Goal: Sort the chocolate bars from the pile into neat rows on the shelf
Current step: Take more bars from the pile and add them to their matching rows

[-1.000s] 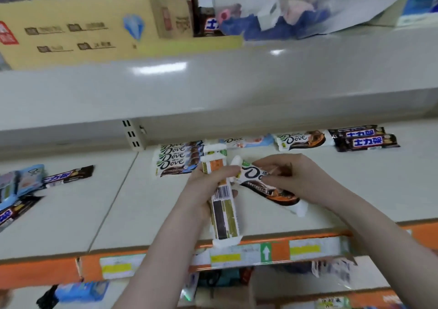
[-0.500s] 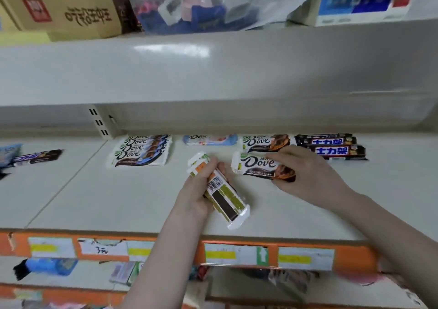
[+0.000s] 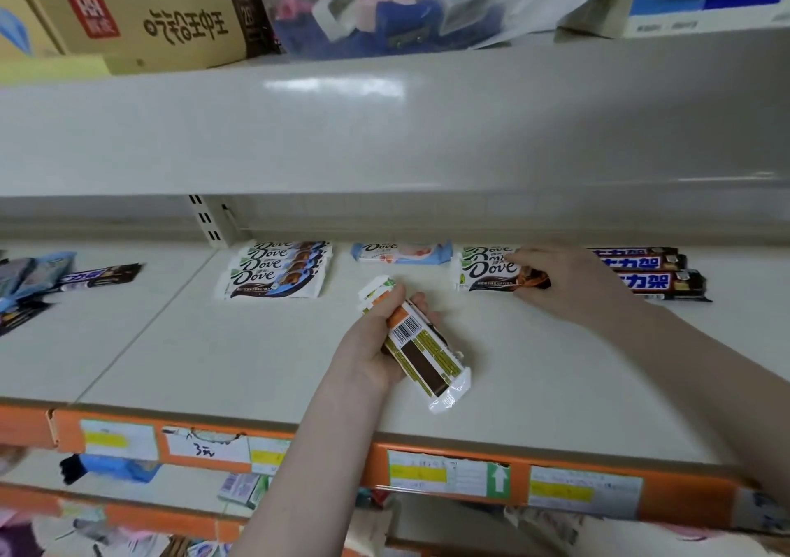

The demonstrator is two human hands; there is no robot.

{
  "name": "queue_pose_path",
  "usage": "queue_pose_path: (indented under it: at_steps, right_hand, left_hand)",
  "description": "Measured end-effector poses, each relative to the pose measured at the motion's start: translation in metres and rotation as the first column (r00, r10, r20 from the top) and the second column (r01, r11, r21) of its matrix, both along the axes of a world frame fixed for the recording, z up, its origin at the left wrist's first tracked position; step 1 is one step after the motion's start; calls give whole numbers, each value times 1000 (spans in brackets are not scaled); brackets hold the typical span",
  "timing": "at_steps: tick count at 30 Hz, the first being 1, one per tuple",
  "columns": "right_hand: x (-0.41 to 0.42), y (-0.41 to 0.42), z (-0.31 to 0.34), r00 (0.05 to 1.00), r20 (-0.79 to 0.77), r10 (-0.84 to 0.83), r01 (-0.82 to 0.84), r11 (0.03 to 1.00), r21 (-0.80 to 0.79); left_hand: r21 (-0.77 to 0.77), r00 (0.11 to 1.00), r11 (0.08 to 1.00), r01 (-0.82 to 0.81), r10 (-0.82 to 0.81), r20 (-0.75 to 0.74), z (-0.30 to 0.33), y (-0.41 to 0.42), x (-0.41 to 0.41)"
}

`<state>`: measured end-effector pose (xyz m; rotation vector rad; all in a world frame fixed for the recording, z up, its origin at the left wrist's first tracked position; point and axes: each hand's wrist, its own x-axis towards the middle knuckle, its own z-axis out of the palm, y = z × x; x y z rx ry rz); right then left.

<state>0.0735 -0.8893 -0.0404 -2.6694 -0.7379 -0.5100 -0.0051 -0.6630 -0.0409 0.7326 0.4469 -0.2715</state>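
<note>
A: What's the left hand (image 3: pixel 376 343) got?
B: It grips a few bars (image 3: pixel 421 349), barcode side up, over the shelf (image 3: pixel 171 364).
A: The right hand (image 3: pixel 568 285)?
B: At two o'clock, fingers pinching a "Dove" bar (image 3: pixel 491 272) on its stack. More "Dove" stacks (image 3: pixel 278 270) at eleven.

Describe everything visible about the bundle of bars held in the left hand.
The bundle of white-wrapped chocolate bars is a few slim glossy foil packets stacked together, back side up. The top one shows a barcode on an orange patch, olive-yellow text panels and a dark brown block, with a crimped clear-white seal at its near end. The left hand grips it from the side, thumb across the top. It lies tilted diagonally above the cream shelf surface; whether its near end touches the shelf cannot be told.
</note>
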Motion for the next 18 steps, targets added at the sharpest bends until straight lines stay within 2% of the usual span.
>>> queue_pose_path:
  at_steps: [9, 18]
  right_hand:
    - [5, 1, -7, 1000, 16, 23, -22, 999, -39]
    - [9, 0, -13, 1000, 9, 26, -25, 996, -90]
  left_hand:
    - [-18, 999, 999, 33, -33, -1, 5, 0, 1]
    - [-140, 1000, 990, -10, 13, 23, 7, 1, -2]
